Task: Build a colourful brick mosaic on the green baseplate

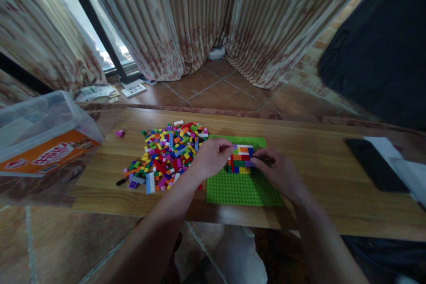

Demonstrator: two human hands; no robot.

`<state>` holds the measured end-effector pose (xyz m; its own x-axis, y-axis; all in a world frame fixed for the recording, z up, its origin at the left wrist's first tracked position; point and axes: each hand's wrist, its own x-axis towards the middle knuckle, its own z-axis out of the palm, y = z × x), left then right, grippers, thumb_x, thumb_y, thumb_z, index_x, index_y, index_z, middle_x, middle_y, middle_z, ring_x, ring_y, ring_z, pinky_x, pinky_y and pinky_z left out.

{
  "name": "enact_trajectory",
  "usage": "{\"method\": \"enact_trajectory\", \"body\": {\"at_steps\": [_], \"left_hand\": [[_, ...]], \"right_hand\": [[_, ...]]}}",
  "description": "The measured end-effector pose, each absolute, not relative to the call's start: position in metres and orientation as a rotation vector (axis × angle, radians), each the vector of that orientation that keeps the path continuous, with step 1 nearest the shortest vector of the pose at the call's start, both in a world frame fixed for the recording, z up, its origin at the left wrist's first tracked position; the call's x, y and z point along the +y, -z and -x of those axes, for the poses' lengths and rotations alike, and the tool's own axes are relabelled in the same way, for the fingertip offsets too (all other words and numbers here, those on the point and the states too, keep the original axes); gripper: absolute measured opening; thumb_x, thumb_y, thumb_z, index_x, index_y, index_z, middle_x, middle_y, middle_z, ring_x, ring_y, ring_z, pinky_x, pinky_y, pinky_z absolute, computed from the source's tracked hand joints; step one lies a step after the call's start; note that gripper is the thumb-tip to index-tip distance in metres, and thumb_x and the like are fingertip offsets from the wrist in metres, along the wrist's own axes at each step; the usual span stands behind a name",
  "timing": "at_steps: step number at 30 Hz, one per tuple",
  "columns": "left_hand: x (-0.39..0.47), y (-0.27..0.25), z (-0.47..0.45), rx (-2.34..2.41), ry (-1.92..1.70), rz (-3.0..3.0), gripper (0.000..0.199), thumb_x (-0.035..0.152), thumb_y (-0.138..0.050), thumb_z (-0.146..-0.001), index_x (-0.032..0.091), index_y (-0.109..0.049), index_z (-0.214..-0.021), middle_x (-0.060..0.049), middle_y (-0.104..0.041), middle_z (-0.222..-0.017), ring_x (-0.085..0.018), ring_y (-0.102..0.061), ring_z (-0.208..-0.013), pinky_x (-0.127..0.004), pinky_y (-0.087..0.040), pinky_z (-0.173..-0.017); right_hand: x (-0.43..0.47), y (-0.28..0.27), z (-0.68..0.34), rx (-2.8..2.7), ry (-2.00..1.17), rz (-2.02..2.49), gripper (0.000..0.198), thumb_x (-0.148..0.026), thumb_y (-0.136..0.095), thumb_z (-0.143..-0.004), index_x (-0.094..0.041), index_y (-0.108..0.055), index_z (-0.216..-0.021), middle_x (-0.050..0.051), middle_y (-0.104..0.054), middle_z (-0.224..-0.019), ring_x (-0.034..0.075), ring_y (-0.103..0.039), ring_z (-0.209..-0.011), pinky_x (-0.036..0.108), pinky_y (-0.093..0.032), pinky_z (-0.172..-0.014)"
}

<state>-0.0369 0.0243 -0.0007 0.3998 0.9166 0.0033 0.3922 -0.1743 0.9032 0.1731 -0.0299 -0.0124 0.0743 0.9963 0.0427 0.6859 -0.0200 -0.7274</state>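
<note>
Well, the brick build point(242, 158) sat on the green baseplate point(239, 191), toward its far half, between the person's two hands. It was a compact, many-coloured patch: white and orange along the far side, reds in the middle, blue and yellow at the near side.

The left hand point(213, 156) came in from the left, thumb and forefinger drawn together just beside the build's far left corner; whether a brick was pinched between them, I couldn't tell. The right hand point(273, 166) was at the opposite edge, its fingers bent and its thumb close against the bricks there — whether they gripped or merely touched, I couldn't tell either.

Left of the baseplate, a loose pile of bricks point(171, 155) spread over the wooden table point(319, 173), with a pink piece point(120, 133) apart from it. A clear plastic box point(53, 111) with an orange label stood beyond the table's left end — and a dark flat object point(374, 164) lay near white paper point(412, 171) at the right.
</note>
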Motion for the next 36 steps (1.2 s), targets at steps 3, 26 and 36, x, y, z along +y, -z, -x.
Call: {"method": "enact_trajectory", "body": {"at_steps": [3, 26, 36], "left_hand": [[0.024, 0.0, 0.037, 1.15, -0.723, -1.768, 0.022, 0.024, -0.054, -0.085, 0.016, -0.074, -0.089, -0.002, -0.071, -0.074, -0.014, -0.059, -0.063, -0.023, -0.043, -0.058], [0.029, -0.001, 0.043, 1.2, -0.788, -1.765, 0.02, 0.021, -0.054, -0.084, 0.016, -0.073, -0.086, -0.002, -0.07, -0.072, -0.014, -0.059, -0.063, -0.024, -0.043, -0.06], [0.04, 0.0, 0.058, 1.18, -0.983, -1.678, 0.017, 0.022, -0.056, -0.081, 0.015, -0.072, -0.08, -0.001, -0.068, -0.07, -0.013, -0.061, -0.066, -0.024, -0.047, -0.062]], "right_hand": [[-0.027, 0.015, -0.171, -1.59, -0.681, 1.863, 0.033, -0.051, -0.066, -0.076, -0.019, -0.067, -0.085, 0.006, -0.069, -0.085, 0.021, -0.063, -0.076, 0.036, -0.048, -0.071], [-0.023, 0.013, -0.165, -1.681, -0.618, 1.869, 0.031, -0.05, -0.064, -0.074, -0.021, -0.061, -0.065, 0.002, -0.062, -0.069, 0.017, -0.054, -0.063, 0.03, -0.039, -0.061], [-0.02, 0.004, -0.17, -1.679, -0.687, 1.88, 0.051, -0.06, -0.042, -0.086, -0.018, -0.063, -0.064, 0.002, -0.06, -0.059, 0.015, -0.053, -0.057, 0.028, -0.034, -0.054]]}}
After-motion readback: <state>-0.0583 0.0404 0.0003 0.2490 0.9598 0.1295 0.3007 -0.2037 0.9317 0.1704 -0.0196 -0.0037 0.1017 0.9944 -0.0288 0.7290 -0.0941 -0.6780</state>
